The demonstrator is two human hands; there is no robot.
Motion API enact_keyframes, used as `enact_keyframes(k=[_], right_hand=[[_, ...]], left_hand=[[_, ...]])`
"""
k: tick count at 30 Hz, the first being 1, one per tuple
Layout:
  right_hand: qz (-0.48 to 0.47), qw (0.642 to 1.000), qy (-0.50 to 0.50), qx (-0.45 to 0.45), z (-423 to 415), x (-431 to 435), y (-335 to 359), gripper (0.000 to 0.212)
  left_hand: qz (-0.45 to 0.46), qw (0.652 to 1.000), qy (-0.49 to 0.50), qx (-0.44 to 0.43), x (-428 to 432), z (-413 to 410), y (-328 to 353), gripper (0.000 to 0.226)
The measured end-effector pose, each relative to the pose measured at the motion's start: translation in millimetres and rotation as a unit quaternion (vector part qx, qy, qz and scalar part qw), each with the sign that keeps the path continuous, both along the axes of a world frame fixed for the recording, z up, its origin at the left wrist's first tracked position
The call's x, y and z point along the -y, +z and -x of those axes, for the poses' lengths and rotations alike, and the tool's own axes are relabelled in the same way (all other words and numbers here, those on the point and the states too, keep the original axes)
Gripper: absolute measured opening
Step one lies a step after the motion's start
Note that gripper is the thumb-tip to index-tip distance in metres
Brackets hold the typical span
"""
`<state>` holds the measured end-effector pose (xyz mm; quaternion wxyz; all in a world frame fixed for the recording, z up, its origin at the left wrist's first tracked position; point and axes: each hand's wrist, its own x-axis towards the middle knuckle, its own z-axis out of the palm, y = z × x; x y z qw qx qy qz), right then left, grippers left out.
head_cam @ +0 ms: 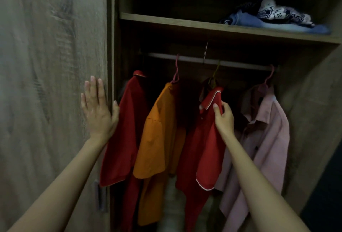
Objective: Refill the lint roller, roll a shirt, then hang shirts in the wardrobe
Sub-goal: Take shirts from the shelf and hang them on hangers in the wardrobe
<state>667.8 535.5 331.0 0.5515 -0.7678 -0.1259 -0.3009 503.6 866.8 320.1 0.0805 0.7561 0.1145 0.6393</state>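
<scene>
Several shirts hang on the wardrobe rail (pixel 194 59): a dark red shirt (pixel 120 130) at the left, an orange shirt (pixel 157 130), a red polo with white trim (pixel 201 144) and a pink shirt (pixel 268 133) at the right. My right hand (pixel 223 117) pinches the red polo at its shoulder, just below the collar. My left hand (pixel 98 109) lies flat with fingers spread on the wooden wardrobe door (pixel 46 83), its thumb hooked around the door's edge. No lint roller is in view.
A shelf (pixel 203 26) above the rail carries folded clothes (pixel 273 17) at the right. A metal handle (pixel 99 196) sits low on the door. The wardrobe's right wall (pixel 314 111) stands close to the pink shirt. Light fabric lies at the wardrobe bottom (pixel 172 204).
</scene>
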Motion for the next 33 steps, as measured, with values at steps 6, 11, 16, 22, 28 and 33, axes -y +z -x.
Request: enact_keyframes(k=[6,11,16,22,28,33], right_hand=[[-0.026,0.993,-0.046,0.109,50.5,2.9,-22.5,0.043],[-0.082,0.966,-0.085,0.231,141.2,-44.7,-77.3,0.032],[-0.048,0.993,0.03,0.101,195.6,-137.8,-175.5,0.025],[0.051,0.99,0.102,-0.08,232.3,-237.4,-282.0,0.026],[0.052,0.983,0.034,-0.173,232.0,-287.8,-304.9,0.033],[0.059,0.983,-0.04,-0.168,223.2,-299.2,-304.7,0.025]], left_hand=[[-0.011,0.998,-0.042,-0.039,-7.5,18.5,-1.6,0.068],[-0.059,0.992,-0.077,-0.076,-29.7,32.6,-16.2,0.063],[-0.091,0.986,-0.085,-0.109,-54.3,44.3,-48.1,0.061],[-0.111,0.979,-0.098,-0.144,-91.6,53.1,-91.3,0.062],[-0.14,0.974,-0.118,-0.136,-105.8,44.3,-103.5,0.063],[-0.14,0.974,-0.137,-0.116,-107.7,37.9,-105.5,0.063]])
